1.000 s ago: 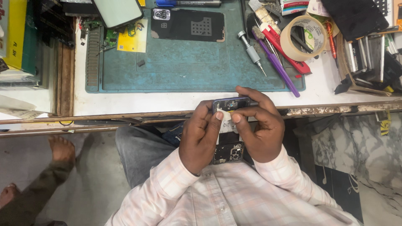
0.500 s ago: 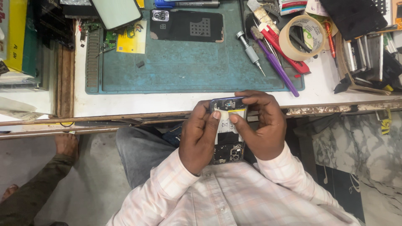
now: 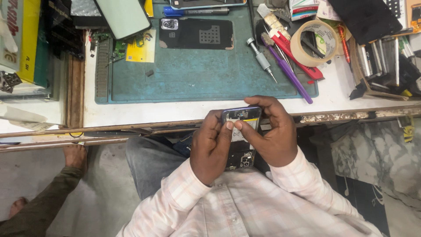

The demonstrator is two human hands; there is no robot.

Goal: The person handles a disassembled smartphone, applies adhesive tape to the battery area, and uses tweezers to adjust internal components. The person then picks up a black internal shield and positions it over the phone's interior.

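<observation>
Black opened phone (image 3: 240, 131), back cover off, sits gripped between left hand (image 3: 211, 147) and right hand (image 3: 271, 131) over the lap, at the bench edge; both thumbs now meet on its upper part, slightly lower than before. Rack (image 3: 380, 59) at right holds upright tools; teal mat (image 3: 193, 74) carries a back cover (image 3: 197, 34)

The opened dark phone with its back cover off (image 3: 240, 131) shows only its top end and lower corner; the left hand (image 3: 210, 149) and right hand (image 3: 274, 136) cover its sides and most of its middle, and its small inner parts are too fine to tell apart. At the far edge of the white surface (image 3: 131, 114), a glossy dark-rimmed phone screen panel (image 3: 125, 17) and a yellow box (image 3: 26, 39) are cut off by the picture's top edge. The tools in the rack (image 3: 386, 57) at the right corner blur together.
</observation>
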